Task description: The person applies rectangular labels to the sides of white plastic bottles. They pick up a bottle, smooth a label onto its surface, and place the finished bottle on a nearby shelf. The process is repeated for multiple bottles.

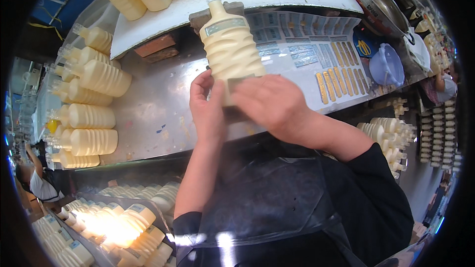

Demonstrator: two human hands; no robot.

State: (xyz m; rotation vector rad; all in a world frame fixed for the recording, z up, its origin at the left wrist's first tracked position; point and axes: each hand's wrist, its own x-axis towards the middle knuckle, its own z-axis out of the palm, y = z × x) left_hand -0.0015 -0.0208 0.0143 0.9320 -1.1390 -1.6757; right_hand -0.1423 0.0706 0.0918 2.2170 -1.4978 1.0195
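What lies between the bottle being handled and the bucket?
In the head view, rows of blue and gold strips lie between bottle and bucket.

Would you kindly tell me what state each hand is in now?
Left hand: closed, holding the cream bottle by its lower left side.
Right hand: open, fingers together, over the bottle's lower front.

Lavender bucket [380,69] and reddish brick [155,46]

This is a production workshop, as shown by the scuffed metal bench [143,123], matching cream bottles [93,142] stacked along its left end, sheets of labels [304,55] spread on it, and dense rows of bottles [434,136] at far right
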